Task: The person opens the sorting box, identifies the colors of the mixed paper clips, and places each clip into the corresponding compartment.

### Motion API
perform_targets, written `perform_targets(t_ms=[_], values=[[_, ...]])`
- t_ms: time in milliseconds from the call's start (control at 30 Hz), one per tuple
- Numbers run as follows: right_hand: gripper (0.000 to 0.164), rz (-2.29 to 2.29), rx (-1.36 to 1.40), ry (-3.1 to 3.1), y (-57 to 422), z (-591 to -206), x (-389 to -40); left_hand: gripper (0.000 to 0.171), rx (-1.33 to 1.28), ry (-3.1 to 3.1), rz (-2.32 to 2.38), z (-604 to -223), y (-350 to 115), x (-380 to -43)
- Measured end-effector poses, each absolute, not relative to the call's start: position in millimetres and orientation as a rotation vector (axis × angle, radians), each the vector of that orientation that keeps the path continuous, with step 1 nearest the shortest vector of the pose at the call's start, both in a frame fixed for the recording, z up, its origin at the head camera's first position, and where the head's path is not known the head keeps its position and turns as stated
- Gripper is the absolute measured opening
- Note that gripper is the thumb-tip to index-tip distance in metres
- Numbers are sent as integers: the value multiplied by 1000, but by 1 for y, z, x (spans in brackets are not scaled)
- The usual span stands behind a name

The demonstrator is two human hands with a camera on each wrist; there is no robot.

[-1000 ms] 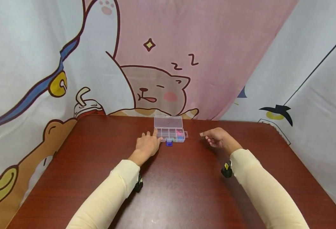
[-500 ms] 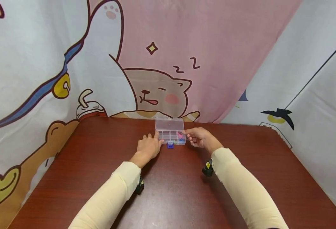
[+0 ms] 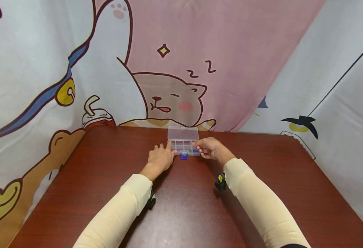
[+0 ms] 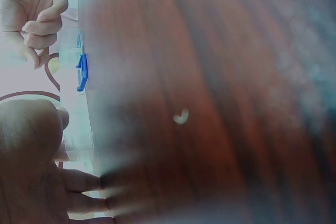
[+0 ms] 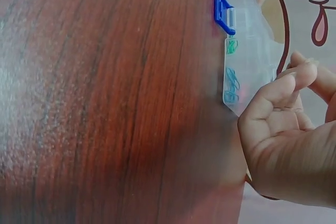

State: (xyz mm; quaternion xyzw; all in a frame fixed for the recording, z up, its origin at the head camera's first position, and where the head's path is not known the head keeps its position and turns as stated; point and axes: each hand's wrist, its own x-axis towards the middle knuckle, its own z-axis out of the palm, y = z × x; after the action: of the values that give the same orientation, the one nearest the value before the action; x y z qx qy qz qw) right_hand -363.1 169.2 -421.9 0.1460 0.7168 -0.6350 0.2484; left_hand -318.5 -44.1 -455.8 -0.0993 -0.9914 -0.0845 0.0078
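Observation:
A clear divided plastic box (image 3: 179, 148) lies near the table's far edge, its lid (image 3: 182, 133) raised at the back and its blue latch (image 3: 184, 156) hanging in front. My left hand (image 3: 159, 159) touches the box's left end with thumb and index finger, its other fingers extended on the table. My right hand (image 3: 211, 148) is over the box's right side, thumb and index fingertips pinched together above the compartments, other fingers curled. I cannot tell what small thing they pinch. Green wire clips (image 5: 232, 45) and blue wire clips (image 5: 231, 85) show through the box's front wall.
The brown wood-grain table (image 3: 181, 206) stretches from the box back toward me. A cartoon-printed curtain (image 3: 237, 51) hangs right behind the table's far edge. Each sleeve carries a black wrist camera (image 3: 220, 181).
My right hand has moved left from the table beside the box to over its right compartments, now covering the pink pieces there. My left hand stays at the box's left end.

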Motion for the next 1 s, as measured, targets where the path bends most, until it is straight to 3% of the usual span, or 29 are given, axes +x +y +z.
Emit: perform_targets(t_ms=[233, 467, 1000], values=[[22, -1621, 317, 2152, 167, -420, -364, 58, -317, -3105, -263, -456, -44, -320], [13, -1303, 242, 2569, 168, -426, -364, 58, -315, -3113, -261, -453, -45, -321], [27, -531, 217, 3052, 150, -427, -349, 58, -329, -3099, -254, -456, -45, -320]])
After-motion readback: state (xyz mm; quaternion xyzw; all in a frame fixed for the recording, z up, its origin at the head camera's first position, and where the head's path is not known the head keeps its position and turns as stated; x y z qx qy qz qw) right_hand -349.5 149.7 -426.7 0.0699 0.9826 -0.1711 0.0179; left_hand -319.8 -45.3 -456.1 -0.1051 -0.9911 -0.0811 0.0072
